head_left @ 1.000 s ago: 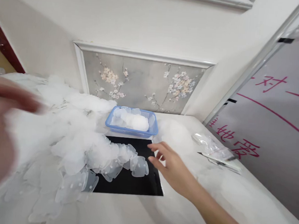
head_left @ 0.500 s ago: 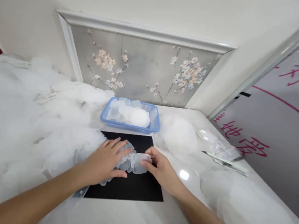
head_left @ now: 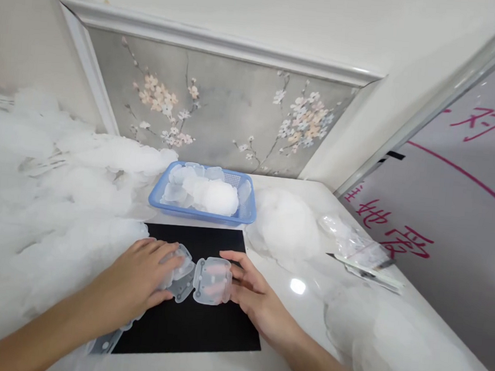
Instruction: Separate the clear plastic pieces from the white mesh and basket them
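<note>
A translucent plastic piece [head_left: 212, 281], squarish with rounded edges and small dots, is over the black mat [head_left: 201, 333]. My right hand [head_left: 255, 300] holds it by its right side, and its fingers show through the plastic. Over on the left, my left hand [head_left: 141, 277] lies with fingers stretched across several overlapping translucent pieces [head_left: 182, 286], its thumb apart along their lower edge. More of these pieces run out under that hand, down to one at the mat's lower left corner [head_left: 106, 341]. The hand hides part of this row.
A blue plastic basket [head_left: 200, 215] with more translucent pieces stands behind the mat. Large heaps of white translucent pieces [head_left: 58, 193] cover the left side, with a pile [head_left: 285, 223] right of the basket. Clear bags [head_left: 356, 242] and a whiteboard [head_left: 450, 224] stand at right.
My right hand has drawn its piece a little apart from the others and its fingers have spread. The left hand and its pieces appear shifted left; the whole view has shifted too.
</note>
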Available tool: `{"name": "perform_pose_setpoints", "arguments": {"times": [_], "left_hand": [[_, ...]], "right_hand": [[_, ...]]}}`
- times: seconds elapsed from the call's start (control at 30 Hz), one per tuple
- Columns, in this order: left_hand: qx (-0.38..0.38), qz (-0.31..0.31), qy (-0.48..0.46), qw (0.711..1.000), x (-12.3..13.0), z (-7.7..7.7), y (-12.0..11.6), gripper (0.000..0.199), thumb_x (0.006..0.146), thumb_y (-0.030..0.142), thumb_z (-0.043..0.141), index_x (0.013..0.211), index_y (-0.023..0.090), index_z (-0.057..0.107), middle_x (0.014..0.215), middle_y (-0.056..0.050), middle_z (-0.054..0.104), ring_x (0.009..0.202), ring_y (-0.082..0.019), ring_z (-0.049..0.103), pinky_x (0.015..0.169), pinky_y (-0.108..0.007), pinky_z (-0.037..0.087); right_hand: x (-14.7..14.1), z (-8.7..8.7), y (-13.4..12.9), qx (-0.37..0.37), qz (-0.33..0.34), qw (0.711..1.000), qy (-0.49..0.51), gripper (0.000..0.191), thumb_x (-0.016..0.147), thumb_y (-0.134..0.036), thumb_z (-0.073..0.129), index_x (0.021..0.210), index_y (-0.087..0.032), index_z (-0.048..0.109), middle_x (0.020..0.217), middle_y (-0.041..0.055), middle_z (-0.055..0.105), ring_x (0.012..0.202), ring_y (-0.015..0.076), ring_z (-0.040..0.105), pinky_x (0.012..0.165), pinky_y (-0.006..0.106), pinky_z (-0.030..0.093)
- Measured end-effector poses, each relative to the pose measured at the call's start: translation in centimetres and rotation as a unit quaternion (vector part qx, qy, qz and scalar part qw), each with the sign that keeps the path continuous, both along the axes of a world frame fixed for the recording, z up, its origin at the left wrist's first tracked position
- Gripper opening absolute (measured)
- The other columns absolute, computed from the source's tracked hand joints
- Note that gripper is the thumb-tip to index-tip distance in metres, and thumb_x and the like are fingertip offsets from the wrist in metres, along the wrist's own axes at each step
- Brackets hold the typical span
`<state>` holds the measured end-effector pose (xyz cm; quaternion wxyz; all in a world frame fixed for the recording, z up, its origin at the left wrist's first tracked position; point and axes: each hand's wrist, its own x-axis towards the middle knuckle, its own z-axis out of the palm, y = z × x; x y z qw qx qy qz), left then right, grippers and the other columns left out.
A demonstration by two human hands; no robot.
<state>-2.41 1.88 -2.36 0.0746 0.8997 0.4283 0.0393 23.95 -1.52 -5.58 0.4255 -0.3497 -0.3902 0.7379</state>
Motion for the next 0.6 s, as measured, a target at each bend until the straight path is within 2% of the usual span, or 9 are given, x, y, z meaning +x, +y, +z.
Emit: {"name": "perform_pose_setpoints", "arguments": {"times": [0.13, 0.33, 0.5, 0.6], "left_hand": [[-0.032, 0.019, -0.012, 0.999, 0.6, 0.7, 0.2, 0.021, 0.09, 0.03, 0.061, 0.107, 0.029, 0.072, 0.136, -0.006, 0.067, 0.118, -0.033, 0.063, 0.101, -0.051, 0.045], [-0.126, 0.079, -0.057, 0.987, 1.0, 2.6, 0.3, 0.026, 0.093, 0.035, 0.05, 0.094, 0.028, 0.075, 0.136, -0.004, 0.067, 0.117, -0.03, 0.062, 0.098, -0.044, 0.049], [-0.252, 0.135, -0.132, 0.949, 0.7, 3.9, 0.4, 0.023, 0.089, 0.041, 0.057, 0.076, 0.026, 0.068, 0.138, -0.004, 0.063, 0.116, -0.031, 0.063, 0.096, -0.041, 0.05], [-0.265, 0.188, -0.207, 0.923, 0.8, 4.4, 0.3, 0.027, 0.084, 0.048, 0.063, 0.071, 0.025, 0.066, 0.139, -0.006, 0.063, 0.125, -0.035, 0.056, 0.106, -0.049, 0.043]], "right_hand": [[0.0, 0.3, 0.0, -0.008, -0.008, 1.0, 0.008, 0.048, 0.076, -0.018, 0.07, 0.12, -0.027, 0.054, 0.114, 0.0017, 0.07, 0.082, 0.0152, 0.063, 0.077, 0.031, 0.046], [0.0, 0.2, 0.0, 0.002, 0.005, 0.999, 0.04, 0.056, 0.067, -0.008, 0.062, 0.119, -0.027, 0.054, 0.117, 0.0028, 0.069, 0.086, 0.0164, 0.066, 0.078, 0.031, 0.045], [0.1, 0.1, 0.1, 0.026, 0.021, 0.999, 0.021, 0.058, 0.064, -0.004, 0.053, 0.117, -0.027, 0.054, 0.119, 0.0021, 0.067, 0.087, 0.0159, 0.067, 0.078, 0.03, 0.044], [0.1, 0.1, 0.2, 0.037, 0.025, 0.999, 0.019, 0.056, 0.064, -0.004, 0.052, 0.116, -0.026, 0.054, 0.119, 0.0019, 0.067, 0.086, 0.0145, 0.066, 0.079, 0.03, 0.045]]}}
